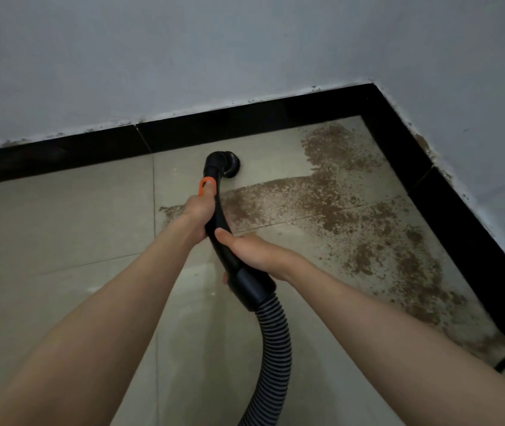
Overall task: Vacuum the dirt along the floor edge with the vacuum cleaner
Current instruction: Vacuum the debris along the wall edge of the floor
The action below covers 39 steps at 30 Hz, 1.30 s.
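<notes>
Both hands, left hand (197,215) and right hand (252,250), grip the vacuum wand (218,207).

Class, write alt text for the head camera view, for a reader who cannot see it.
Two bare hands, left hand ahead of right hand, grip a black vacuum wand whose round brush nozzle rests on pale floor tiles near a black skirting board. Brown dirt spreads rightward into the corner.

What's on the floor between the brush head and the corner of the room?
In the head view, brown dirt covers the tiles between the brush head and the corner, after a short bare strip.
</notes>
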Each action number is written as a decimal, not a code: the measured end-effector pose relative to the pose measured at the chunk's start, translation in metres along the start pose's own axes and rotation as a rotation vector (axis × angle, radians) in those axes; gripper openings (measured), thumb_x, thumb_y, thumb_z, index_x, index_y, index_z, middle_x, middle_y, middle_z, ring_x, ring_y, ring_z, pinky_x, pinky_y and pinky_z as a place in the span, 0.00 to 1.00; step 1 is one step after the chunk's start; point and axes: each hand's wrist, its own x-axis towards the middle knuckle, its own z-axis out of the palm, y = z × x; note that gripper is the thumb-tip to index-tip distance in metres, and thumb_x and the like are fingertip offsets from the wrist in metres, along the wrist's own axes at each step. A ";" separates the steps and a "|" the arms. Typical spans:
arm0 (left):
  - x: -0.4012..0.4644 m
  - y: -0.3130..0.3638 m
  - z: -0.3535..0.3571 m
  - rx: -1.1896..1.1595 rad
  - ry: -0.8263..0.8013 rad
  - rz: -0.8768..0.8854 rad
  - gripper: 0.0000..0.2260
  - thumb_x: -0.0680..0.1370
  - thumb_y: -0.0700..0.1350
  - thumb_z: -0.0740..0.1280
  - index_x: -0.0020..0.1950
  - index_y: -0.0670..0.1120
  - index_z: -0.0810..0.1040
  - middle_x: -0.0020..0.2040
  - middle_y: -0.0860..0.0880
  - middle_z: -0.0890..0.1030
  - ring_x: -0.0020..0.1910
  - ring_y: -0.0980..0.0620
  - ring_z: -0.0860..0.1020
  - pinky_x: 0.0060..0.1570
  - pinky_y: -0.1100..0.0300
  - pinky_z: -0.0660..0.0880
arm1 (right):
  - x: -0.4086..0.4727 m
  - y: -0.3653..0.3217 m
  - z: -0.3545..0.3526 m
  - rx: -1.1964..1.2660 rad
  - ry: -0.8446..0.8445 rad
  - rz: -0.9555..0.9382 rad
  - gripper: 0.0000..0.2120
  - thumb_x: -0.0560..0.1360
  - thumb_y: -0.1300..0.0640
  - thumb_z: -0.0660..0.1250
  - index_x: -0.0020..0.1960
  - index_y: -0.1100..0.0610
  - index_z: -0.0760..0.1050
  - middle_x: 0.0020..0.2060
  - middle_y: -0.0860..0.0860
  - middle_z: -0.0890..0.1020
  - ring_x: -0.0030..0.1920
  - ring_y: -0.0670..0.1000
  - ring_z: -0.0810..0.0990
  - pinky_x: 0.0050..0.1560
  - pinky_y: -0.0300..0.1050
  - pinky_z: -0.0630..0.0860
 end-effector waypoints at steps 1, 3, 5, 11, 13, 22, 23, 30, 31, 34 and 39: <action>0.000 -0.001 -0.016 -0.011 0.018 0.001 0.26 0.80 0.59 0.56 0.61 0.36 0.71 0.42 0.43 0.75 0.38 0.46 0.75 0.45 0.50 0.75 | 0.003 -0.006 0.014 -0.011 -0.006 0.005 0.23 0.82 0.40 0.54 0.46 0.60 0.71 0.32 0.56 0.80 0.23 0.49 0.80 0.27 0.37 0.76; -0.002 -0.005 -0.042 -0.047 0.029 -0.010 0.26 0.80 0.59 0.57 0.62 0.36 0.70 0.41 0.43 0.74 0.37 0.46 0.74 0.46 0.50 0.75 | 0.008 -0.013 0.039 -0.056 0.007 0.004 0.24 0.81 0.38 0.54 0.45 0.59 0.71 0.33 0.57 0.81 0.25 0.51 0.81 0.32 0.41 0.78; -0.007 -0.013 -0.072 -0.088 0.056 -0.026 0.26 0.81 0.58 0.57 0.63 0.35 0.69 0.39 0.43 0.74 0.35 0.46 0.74 0.44 0.50 0.75 | 0.012 -0.021 0.067 -0.118 0.009 -0.009 0.24 0.80 0.37 0.54 0.43 0.58 0.71 0.38 0.59 0.82 0.34 0.55 0.84 0.41 0.47 0.82; -0.031 -0.044 -0.122 -0.217 0.087 -0.075 0.29 0.81 0.58 0.56 0.66 0.32 0.67 0.42 0.41 0.76 0.36 0.45 0.74 0.39 0.51 0.74 | 0.004 -0.023 0.112 -0.312 -0.043 -0.044 0.26 0.80 0.36 0.52 0.40 0.58 0.70 0.47 0.63 0.83 0.46 0.62 0.83 0.55 0.56 0.80; -0.038 -0.054 -0.124 -0.264 0.064 -0.081 0.28 0.82 0.58 0.55 0.63 0.33 0.69 0.40 0.41 0.77 0.33 0.46 0.73 0.35 0.53 0.73 | -0.001 -0.018 0.115 -0.355 -0.048 -0.029 0.26 0.80 0.36 0.52 0.40 0.57 0.71 0.46 0.62 0.83 0.44 0.61 0.82 0.54 0.54 0.80; -0.056 -0.078 -0.113 -0.339 0.015 -0.101 0.22 0.81 0.59 0.54 0.58 0.41 0.72 0.33 0.45 0.71 0.30 0.48 0.71 0.34 0.53 0.72 | -0.027 -0.003 0.113 -0.415 -0.041 -0.001 0.26 0.80 0.37 0.52 0.40 0.59 0.71 0.48 0.63 0.83 0.44 0.59 0.81 0.56 0.54 0.79; -0.057 -0.077 -0.110 -0.339 0.015 -0.105 0.23 0.81 0.59 0.55 0.56 0.40 0.72 0.33 0.45 0.71 0.30 0.48 0.71 0.34 0.53 0.72 | -0.029 -0.002 0.112 -0.412 -0.033 0.005 0.26 0.80 0.37 0.52 0.41 0.59 0.72 0.48 0.63 0.83 0.44 0.59 0.81 0.56 0.54 0.79; -0.058 -0.063 -0.088 -0.296 0.015 -0.113 0.20 0.81 0.59 0.57 0.47 0.40 0.69 0.36 0.44 0.73 0.32 0.46 0.73 0.36 0.53 0.74 | -0.033 0.000 0.098 -0.356 0.021 0.045 0.26 0.80 0.37 0.53 0.41 0.59 0.71 0.46 0.62 0.83 0.40 0.59 0.80 0.53 0.52 0.81; -0.058 -0.062 -0.084 -0.288 0.004 -0.108 0.20 0.81 0.58 0.57 0.50 0.40 0.69 0.36 0.43 0.73 0.31 0.46 0.73 0.33 0.54 0.74 | -0.034 0.001 0.095 -0.342 0.025 0.048 0.26 0.79 0.37 0.53 0.41 0.59 0.71 0.46 0.62 0.83 0.40 0.59 0.80 0.53 0.52 0.81; -0.059 -0.058 -0.071 -0.257 -0.005 -0.102 0.21 0.81 0.58 0.57 0.53 0.39 0.68 0.36 0.43 0.72 0.31 0.45 0.73 0.34 0.53 0.74 | -0.034 0.008 0.087 -0.307 0.039 0.056 0.27 0.79 0.36 0.53 0.43 0.60 0.72 0.46 0.63 0.83 0.41 0.60 0.81 0.54 0.54 0.81; -0.056 -0.051 -0.052 -0.201 -0.022 -0.084 0.20 0.81 0.58 0.56 0.44 0.41 0.69 0.35 0.44 0.72 0.33 0.46 0.72 0.43 0.51 0.73 | -0.033 0.014 0.073 -0.257 0.065 0.047 0.26 0.79 0.36 0.53 0.42 0.58 0.71 0.45 0.62 0.83 0.42 0.61 0.82 0.54 0.56 0.80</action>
